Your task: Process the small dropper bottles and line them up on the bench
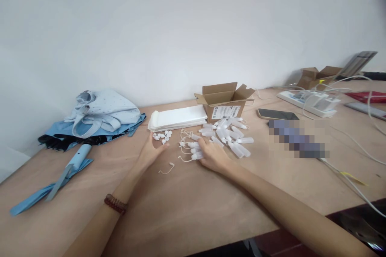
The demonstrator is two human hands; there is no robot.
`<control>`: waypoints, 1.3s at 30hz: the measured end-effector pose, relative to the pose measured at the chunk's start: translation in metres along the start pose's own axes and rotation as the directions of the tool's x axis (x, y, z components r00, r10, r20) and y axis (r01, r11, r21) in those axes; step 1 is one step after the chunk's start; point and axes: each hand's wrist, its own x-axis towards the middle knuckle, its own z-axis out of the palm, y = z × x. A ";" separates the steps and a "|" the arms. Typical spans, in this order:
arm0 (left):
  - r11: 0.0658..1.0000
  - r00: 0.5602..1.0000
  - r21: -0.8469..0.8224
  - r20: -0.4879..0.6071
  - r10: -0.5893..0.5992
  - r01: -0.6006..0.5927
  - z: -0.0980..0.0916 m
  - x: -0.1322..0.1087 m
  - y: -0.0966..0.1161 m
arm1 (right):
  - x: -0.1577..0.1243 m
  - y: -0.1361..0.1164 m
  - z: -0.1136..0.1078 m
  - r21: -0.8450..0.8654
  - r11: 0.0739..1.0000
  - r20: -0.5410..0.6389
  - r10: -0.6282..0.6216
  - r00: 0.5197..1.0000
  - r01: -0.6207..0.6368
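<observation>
My left hand point(150, 150) rests on the table just beside a small pile of white caps point(163, 137), with thumb and fingers apart and nothing held. My right hand point(213, 155) is closed around the ends of a few small translucent plastic bottles point(193, 145) lying side by side. Thin white tubes with tips point(184, 160) trail from these bottles to the left. More loose translucent bottles point(238, 149) lie heaped behind and to the right of that hand. A single thin white tube point(166, 169) lies apart, nearer to me. Some fingertips are hidden.
Behind the caps lies a stack of flat white packs point(181, 117), next to an open cardboard box point(226, 106). A folded blue umbrella point(81, 156) lies under a light-blue cloth bag point(108, 108) at left. To the right are a phone point(277, 114), a power strip point(310, 102) and cables.
</observation>
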 end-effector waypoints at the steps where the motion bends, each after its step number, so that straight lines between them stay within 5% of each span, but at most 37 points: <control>1: 0.996 0.999 0.078 0.015 0.049 -0.050 0.000 0.000 0.000 | 0.000 0.000 0.000 0.000 1.000 0.001 0.003 1.000 -0.003; 9: 0.989 0.994 0.104 0.056 0.099 -0.104 0.016 0.007 0.010 | -0.001 0.000 -0.002 0.000 1.000 -0.005 0.014 1.000 -0.014; 11: 0.959 0.980 0.203 0.055 0.193 -0.200 0.016 0.001 0.013 | -0.001 0.000 -0.002 0.010 1.000 -0.008 0.012 1.000 -0.012; 14: 0.837 0.903 0.341 0.199 0.380 -0.428 0.017 -0.013 0.015 | -0.001 0.000 -0.002 0.024 1.000 -0.007 0.011 1.000 -0.011; 17: 0.768 0.838 0.382 0.416 0.354 -0.514 0.025 -0.025 0.014 | 0.000 0.000 -0.002 0.034 0.999 0.000 0.024 1.000 -0.024; 22: 0.802 0.851 0.382 0.449 0.273 -0.459 0.033 -0.023 0.012 | -0.001 -0.001 -0.005 0.034 0.999 0.000 0.039 0.999 -0.039; 28: 0.958 0.959 0.145 0.177 0.221 -0.248 0.021 0.001 0.024 | -0.001 0.000 -0.003 0.043 0.999 0.001 0.027 1.000 -0.027; 33: 0.974 0.974 0.093 0.111 0.195 -0.206 0.013 0.018 0.036 | -0.001 0.001 -0.001 0.038 0.999 -0.007 0.025 1.000 -0.025; 37: 0.960 0.973 0.178 0.117 0.198 -0.216 -0.002 0.001 0.039 | -0.002 0.004 -0.002 0.045 0.999 -0.034 0.023 0.999 -0.021; 39: 0.958 0.976 0.260 0.209 0.069 -0.123 -0.007 -0.019 0.036 | -0.002 0.005 -0.002 0.082 0.996 -0.051 0.023 0.998 -0.019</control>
